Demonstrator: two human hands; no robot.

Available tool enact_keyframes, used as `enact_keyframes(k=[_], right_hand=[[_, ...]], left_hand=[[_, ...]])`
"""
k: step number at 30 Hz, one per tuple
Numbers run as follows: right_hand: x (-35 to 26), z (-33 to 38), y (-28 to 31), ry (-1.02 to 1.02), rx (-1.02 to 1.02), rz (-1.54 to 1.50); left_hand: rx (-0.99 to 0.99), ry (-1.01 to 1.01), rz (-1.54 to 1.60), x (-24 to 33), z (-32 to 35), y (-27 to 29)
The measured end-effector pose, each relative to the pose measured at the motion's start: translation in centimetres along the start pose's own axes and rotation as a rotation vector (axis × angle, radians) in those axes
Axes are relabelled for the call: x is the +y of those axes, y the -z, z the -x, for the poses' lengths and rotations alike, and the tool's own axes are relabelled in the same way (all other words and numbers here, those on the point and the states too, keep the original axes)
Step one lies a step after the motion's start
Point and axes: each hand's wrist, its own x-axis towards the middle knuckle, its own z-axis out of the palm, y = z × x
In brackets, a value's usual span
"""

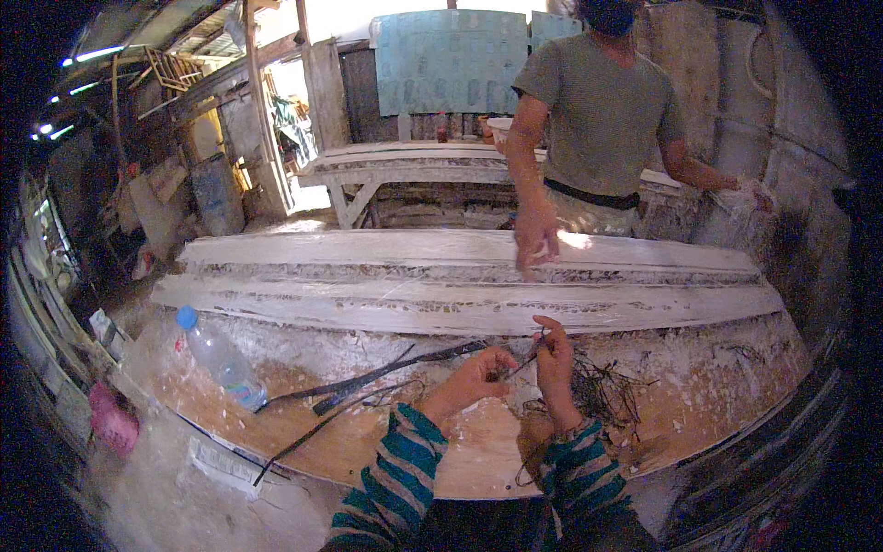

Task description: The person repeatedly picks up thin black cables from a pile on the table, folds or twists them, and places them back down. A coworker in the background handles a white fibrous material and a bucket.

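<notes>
My left hand [478,375] and my right hand [555,357] meet over a plaster-stained wooden board [368,442]. Both pinch a thin dark strand [520,366] that runs between them. A tangle of the same dark fibre [602,391] lies on the board just right of my right hand. Long dark strips [368,379] stretch across the board to the left of my left hand. My sleeves are striped teal and dark.
A clear plastic bottle with a blue cap [221,357] lies at the board's left end. Long white moulded planks [460,276] lie beyond. Another person in a grey shirt [602,110] stands behind them, one hand [535,237] on a plank. Wooden benches and clutter fill the back.
</notes>
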Motion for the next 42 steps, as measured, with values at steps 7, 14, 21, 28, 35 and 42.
enact_keyframes(k=[7, 14, 21, 28, 35, 42], right_hand=[[1.3, 0.6, -0.3, 0.212, -0.073, 0.276], [-0.3, 0.7, -0.4, -0.277, -0.366, -0.209], [-3.5, 2.0, -0.7, -0.379, -0.752, -0.497], [-1.5, 1.4, -0.1, -0.283, -0.631, -0.461], [1.2, -0.2, 0.7, -0.289, -0.407, -0.19], [2.5, -0.9, 0.6, -0.137, -0.127, -0.005]], left_hand=[[0.684, -0.164, -0.329, -0.1, 0.1, 2.5], [0.82, -0.145, -0.15, 0.9, 0.3, 3.6], [0.759, -0.034, -0.048, 1.0, 0.5, 3.9], [0.676, 0.014, -0.188, 0.8, 0.4, 3.5], [0.331, 0.028, -0.31, 0.4, 0.2, 2.0], [0.079, 0.081, -0.089, 0.4, 0.1, 0.3]])
